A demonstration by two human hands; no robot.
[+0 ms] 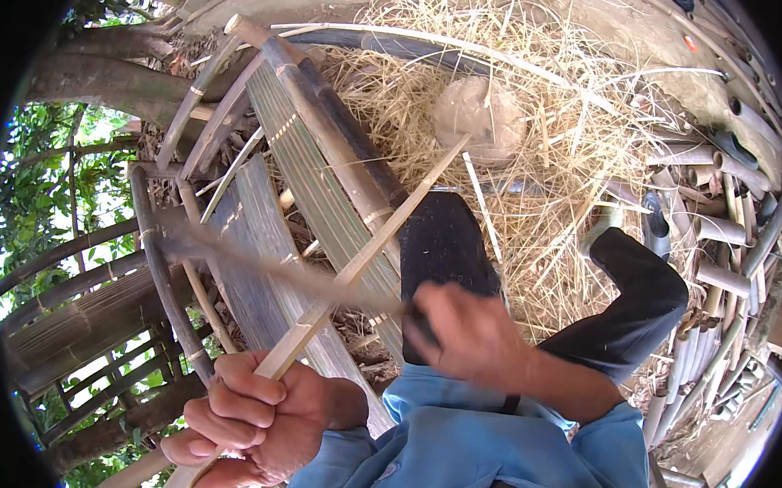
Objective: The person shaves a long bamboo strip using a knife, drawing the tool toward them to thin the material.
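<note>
Head view: L hand [257,417] grips bamboo strip [393,227], btm end cut off; R hand [470,335] grips knife [272,266], both blurred.

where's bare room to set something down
Perhaps the round block, bordered by straw. Bare earth shows upper right, between straw and bamboo offcuts. Crowded: those offcuts, and where the blurred tool crosses the pale strip in the left hand.

The earthen floor [627,36] carries a broad scatter of dry straw [389,96], with a round, flat-topped block [475,121] sitting amid it. A long pale strip [469,48] runs across the far straw. Cut bamboo lengths [721,230] lie heaped at the right, seemingly on the floor too, though the rim bends them
</note>
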